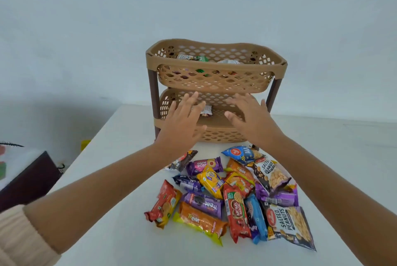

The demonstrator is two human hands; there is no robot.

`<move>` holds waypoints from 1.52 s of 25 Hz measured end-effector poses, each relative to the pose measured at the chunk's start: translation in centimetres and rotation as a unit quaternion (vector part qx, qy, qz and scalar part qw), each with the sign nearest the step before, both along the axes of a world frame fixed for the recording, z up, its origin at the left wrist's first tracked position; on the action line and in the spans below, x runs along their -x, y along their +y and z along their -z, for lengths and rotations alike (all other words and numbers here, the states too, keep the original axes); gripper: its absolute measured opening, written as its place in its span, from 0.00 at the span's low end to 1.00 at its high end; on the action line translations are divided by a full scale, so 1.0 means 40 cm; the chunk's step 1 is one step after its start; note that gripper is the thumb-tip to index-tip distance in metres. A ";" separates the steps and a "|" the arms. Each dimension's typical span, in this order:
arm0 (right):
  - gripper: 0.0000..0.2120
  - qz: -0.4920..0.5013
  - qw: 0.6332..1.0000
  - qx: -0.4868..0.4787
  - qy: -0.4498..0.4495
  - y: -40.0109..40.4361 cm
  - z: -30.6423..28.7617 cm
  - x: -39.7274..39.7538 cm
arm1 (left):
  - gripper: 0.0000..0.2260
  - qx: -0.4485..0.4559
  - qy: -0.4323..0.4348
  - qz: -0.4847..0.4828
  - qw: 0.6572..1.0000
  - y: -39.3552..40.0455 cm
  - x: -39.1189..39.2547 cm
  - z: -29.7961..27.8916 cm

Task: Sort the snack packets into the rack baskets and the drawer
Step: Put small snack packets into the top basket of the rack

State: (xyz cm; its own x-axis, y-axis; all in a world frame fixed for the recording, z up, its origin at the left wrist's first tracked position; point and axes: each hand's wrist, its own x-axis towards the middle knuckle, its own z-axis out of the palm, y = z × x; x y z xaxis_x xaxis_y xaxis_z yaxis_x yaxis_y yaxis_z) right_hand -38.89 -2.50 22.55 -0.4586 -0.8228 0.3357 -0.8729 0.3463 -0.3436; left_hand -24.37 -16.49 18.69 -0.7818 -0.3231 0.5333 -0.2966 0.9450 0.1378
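Observation:
A tan two-tier rack stands at the back of the white table. Its top basket (214,81) holds several packets. The lower basket (221,134) holds a small packet (206,110). My left hand (182,121) and my right hand (251,119) are both raised in front of the lower basket, fingers spread and straight, holding nothing. A heap of snack packets (232,197) lies on the table below my arms, among them salted peanuts (289,226), an orange biscuit pack (202,221) and a purple pack (204,165).
The white table (120,158) ends at its left edge, beyond which a dark piece of furniture (30,181) stands lower down. A plain pale wall rises behind the rack. No drawer is in view.

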 end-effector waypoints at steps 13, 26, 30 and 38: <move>0.30 0.120 0.981 -0.142 -0.059 0.188 0.497 -0.188 | 0.39 -0.172 -0.143 -0.165 0.961 0.106 -0.233 0.410; 0.28 0.162 0.977 -0.114 -0.077 0.204 0.535 -0.230 | 0.28 -0.209 -0.121 -0.218 0.946 0.098 -0.230 0.445; 0.28 0.156 0.976 -0.126 -0.086 0.198 0.530 -0.221 | 0.25 -0.209 -0.118 -0.224 0.944 0.092 -0.244 0.450; 0.28 0.125 0.983 -0.095 -0.092 0.176 0.446 -0.175 | 0.22 -0.177 -0.005 -0.124 0.976 0.017 -0.210 0.320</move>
